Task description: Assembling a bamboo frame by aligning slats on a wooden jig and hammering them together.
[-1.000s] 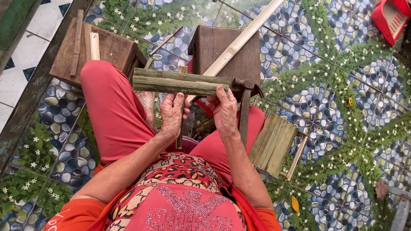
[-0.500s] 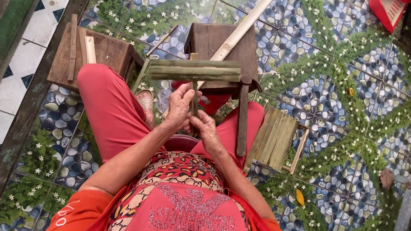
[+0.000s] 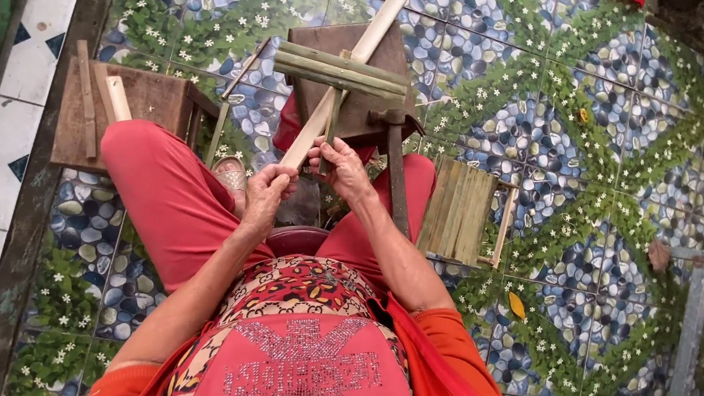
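Gripping bamboo frame (image 3: 342, 71) by its short stem, our right hand (image 3: 343, 169) pinches it upright over brown stool (image 3: 352, 96); left hand (image 3: 267, 195) closes round long pale stick (image 3: 356, 58), angled to meet frame.

- left hand (image 3: 266, 195) grips the lower end of a pale wooden stick (image 3: 356, 58)
- right hand (image 3: 344, 168) holds a thin stem under a green bamboo bundle (image 3: 339, 70)
- bamboo panel (image 3: 458, 211) lies on the patterned tile floor (image 3: 593, 160)
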